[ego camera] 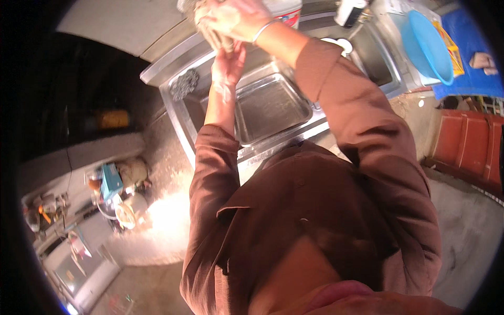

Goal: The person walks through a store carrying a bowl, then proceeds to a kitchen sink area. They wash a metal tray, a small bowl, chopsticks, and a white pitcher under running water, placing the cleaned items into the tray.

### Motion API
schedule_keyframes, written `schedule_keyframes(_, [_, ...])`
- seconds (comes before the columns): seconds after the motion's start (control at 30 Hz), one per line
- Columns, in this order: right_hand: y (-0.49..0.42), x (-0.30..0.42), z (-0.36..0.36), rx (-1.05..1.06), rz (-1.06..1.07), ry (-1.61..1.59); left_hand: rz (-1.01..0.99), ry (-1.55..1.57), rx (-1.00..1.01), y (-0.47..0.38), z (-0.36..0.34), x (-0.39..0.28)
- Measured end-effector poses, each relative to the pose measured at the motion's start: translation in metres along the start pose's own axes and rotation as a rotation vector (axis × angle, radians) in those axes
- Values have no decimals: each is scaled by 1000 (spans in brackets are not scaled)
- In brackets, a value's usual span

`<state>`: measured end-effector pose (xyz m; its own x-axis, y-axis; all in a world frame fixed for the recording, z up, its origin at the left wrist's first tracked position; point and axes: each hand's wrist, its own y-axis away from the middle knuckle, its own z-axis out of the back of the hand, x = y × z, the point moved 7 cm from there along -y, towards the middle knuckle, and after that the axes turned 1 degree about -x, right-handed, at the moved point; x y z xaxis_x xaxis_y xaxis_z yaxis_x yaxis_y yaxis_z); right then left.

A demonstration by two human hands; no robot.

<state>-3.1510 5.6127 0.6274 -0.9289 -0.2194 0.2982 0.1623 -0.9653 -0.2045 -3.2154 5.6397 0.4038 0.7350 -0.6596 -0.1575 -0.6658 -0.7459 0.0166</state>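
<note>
Over the far left side of a stainless steel sink (177, 118), my right hand (236, 17) grips a bunched beige cloth (214, 37). My left hand (229, 65) is just below, palm turned up, with its fingers at the cloth's lower end. Whether those fingers close on the cloth is hidden. A rectangular metal pan (271, 110) appears to lie in the sink basin below my forearms. In the basin's left corner rests a dark grey mesh scrubber (185, 84).
Behind my right wrist stands a white bucket (290, 13) with a red label. A black-and-white container (350, 13) is near the second basin (372, 51). Rightward, a light-blue plastic basin (427, 47) leans by a yellow rack (451, 47). Floor clutter includes a pale bucket (126, 214).
</note>
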Motion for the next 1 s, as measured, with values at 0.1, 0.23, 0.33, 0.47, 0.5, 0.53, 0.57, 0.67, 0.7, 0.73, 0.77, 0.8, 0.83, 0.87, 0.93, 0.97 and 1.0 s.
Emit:
schedule_keyframes(0.1, [14, -22, -4, -76, -134, -551, -48, -59, -90, 13, -19, -2])
schedule_keyframes(0.23, [61, -98, -80, -423, -714, -1663, -149, -314, -356, 44, -7, -4])
schedule_keyframes(0.33, [88, -96, -181, -38, -1007, -1913, -120, -747, -531, 78, 34, -2])
schedule_keyframes(0.47, [62, -62, -233, 219, -783, -2233, -18, -1786, -917, 146, 93, -19])
schedule_keyframes(0.5, [57, -60, -241, 240, -821, -2232, 122, -1962, -987, 165, 108, -18])
schedule_keyframes(0.53, [51, -54, -243, 298, -765, -2275, 233, -2078, -1027, 182, 119, -14])
schedule_keyframes(0.57, [48, -45, -242, 450, -685, -2361, 427, -2098, -1048, 196, 135, -9])
schedule_keyframes(0.67, [56, -48, -251, 621, -787, -2220, 574, -1566, -993, 224, 164, 13])
schedule_keyframes(0.7, [63, -52, -254, 669, -765, -2046, 621, -1299, -985, 229, 171, 25])
schedule_keyframes(0.73, [66, -62, -255, 609, -677, -1739, 563, -1267, -993, 229, 172, 27])
schedule_keyframes(0.77, [66, -67, -252, 540, -527, -1483, 505, -1235, -1000, 228, 171, 27])
schedule_keyframes(0.8, [73, -74, -244, 435, -386, -1191, 448, -1203, -1007, 227, 170, 27])
schedule_keyframes(0.83, [84, -79, -245, 445, -410, -1101, 393, -1161, -1004, 226, 167, 27])
schedule_keyframes(0.87, [93, -89, -241, 437, -351, -659, 376, -1223, -976, 225, 162, 23])
schedule_keyframes(0.93, [127, -103, -234, 477, -229, -40, 353, -1321, -900, 226, 148, 12])
schedule_keyframes(0.97, [147, -114, -245, 730, -238, 93, 336, -1222, -884, 230, 141, 9])
schedule_keyframes(1.0, [170, -128, -250, 846, -423, 133, 390, -1207, -918, 233, 137, 2])
